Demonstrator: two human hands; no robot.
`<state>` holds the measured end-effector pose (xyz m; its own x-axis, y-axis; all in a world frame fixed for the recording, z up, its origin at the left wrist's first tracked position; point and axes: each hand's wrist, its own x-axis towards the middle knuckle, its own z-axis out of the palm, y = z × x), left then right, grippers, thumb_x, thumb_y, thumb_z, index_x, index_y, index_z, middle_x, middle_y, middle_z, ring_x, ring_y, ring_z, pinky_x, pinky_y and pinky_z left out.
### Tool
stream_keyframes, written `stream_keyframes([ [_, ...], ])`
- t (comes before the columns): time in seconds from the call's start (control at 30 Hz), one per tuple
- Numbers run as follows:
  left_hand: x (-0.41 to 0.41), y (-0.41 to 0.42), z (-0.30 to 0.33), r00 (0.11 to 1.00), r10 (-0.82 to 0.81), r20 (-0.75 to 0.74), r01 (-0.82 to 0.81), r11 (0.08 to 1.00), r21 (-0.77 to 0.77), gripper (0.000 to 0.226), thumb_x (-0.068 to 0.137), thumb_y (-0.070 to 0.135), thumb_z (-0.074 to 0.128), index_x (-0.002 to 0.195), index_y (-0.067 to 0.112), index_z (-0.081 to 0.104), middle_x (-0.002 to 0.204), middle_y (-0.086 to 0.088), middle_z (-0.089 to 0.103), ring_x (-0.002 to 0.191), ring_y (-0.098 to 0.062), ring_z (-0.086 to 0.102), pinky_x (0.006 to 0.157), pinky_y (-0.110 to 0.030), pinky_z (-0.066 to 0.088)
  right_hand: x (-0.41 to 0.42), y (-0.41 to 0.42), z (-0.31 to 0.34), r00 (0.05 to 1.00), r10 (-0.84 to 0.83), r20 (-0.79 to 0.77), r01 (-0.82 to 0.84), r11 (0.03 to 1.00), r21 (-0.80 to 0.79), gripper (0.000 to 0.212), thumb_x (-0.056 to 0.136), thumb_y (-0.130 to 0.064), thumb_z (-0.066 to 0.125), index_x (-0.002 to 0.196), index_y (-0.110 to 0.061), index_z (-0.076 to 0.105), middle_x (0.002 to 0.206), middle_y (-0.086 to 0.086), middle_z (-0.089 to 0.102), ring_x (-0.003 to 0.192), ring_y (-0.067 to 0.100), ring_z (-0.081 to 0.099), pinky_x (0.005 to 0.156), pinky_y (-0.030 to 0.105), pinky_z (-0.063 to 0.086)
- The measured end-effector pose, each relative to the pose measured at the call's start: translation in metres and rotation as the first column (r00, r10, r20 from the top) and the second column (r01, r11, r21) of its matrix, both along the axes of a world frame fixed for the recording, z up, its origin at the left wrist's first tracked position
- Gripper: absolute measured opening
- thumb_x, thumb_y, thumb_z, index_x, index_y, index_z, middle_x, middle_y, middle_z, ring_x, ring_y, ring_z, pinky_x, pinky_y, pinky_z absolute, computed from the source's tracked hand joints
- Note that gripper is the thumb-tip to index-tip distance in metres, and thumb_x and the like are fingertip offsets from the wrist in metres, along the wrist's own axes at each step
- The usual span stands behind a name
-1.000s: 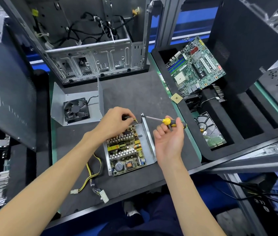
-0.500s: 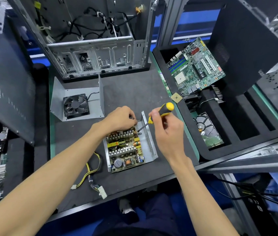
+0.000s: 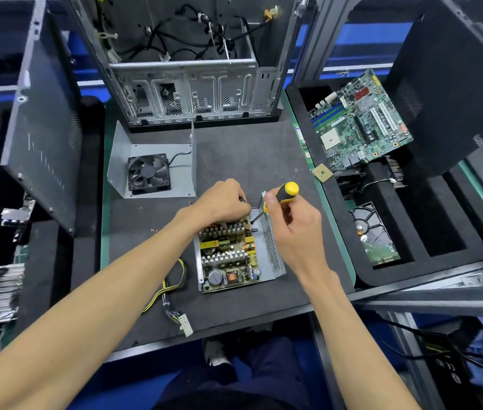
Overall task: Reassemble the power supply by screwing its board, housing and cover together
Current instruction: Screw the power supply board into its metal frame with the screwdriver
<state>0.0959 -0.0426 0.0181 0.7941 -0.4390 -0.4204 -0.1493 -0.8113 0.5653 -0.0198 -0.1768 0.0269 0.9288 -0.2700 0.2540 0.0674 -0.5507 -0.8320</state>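
Now that the screwdriver [image 3: 282, 196] has swung from lying level to standing upright, the right hand [image 3: 295, 229] is gripping it, tip at the board's [image 3: 228, 255] far corner inside the housing [image 3: 272, 253] on the bench [image 3: 234, 152], while the left hand [image 3: 222, 201] is pinching there; driving is probably starting.

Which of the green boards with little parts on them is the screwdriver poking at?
The power supply board in its metal housing, right under the hands. The screwdriver tip points there; the bigger motherboard lies untouched in the black tray.
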Motion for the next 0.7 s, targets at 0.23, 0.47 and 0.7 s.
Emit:
stream_keyframes([
  [0.23,-0.0004,-0.0008,0.0006,1.000,-0.011,-0.002,0.011,1.000,0.004,0.021,0.085,0.020,0.060,0.077,0.013,0.078,0.079,-0.003,0.076,0.074,-0.025,0.071,0.073,-0.045,0.061,-0.0007,0.0013,-0.0015,1.000,0.006,0.006,-0.006,1.000,-0.017,0.027,0.105,-0.040,0.051,0.092,-0.020,0.064,0.067,-0.006,0.053,0.061,0.016,0.050,0.058,0.013,0.033],
  [0.47,-0.0013,-0.0010,0.0038,1.000,-0.025,0.002,0.025,1.000,0.005,0.022,0.085,0.020,0.060,0.073,0.010,0.076,0.076,-0.002,0.074,0.074,-0.026,0.067,0.070,-0.042,0.060,-0.0002,0.0014,-0.0033,1.000,0.010,-0.016,-0.011,0.999,-0.039,0.032,0.104,-0.046,0.048,0.093,-0.021,0.064,0.067,-0.007,0.053,0.063,0.016,0.051,0.057,0.015,0.033],
  [0.7,-0.0009,-0.0081,0.0032,0.999,-0.043,0.030,0.041,0.998,0.057,0.041,0.085,0.018,0.061,0.048,0.014,0.044,0.049,-0.001,0.038,0.055,-0.026,0.037,0.056,-0.030,0.033,0.0030,-0.0007,0.0028,0.999,0.036,-0.041,-0.040,0.995,-0.087,0.033,0.102,-0.041,0.053,0.089,-0.012,0.065,0.070,0.001,0.056,0.063,0.016,0.049,0.057,0.021,0.035],
])
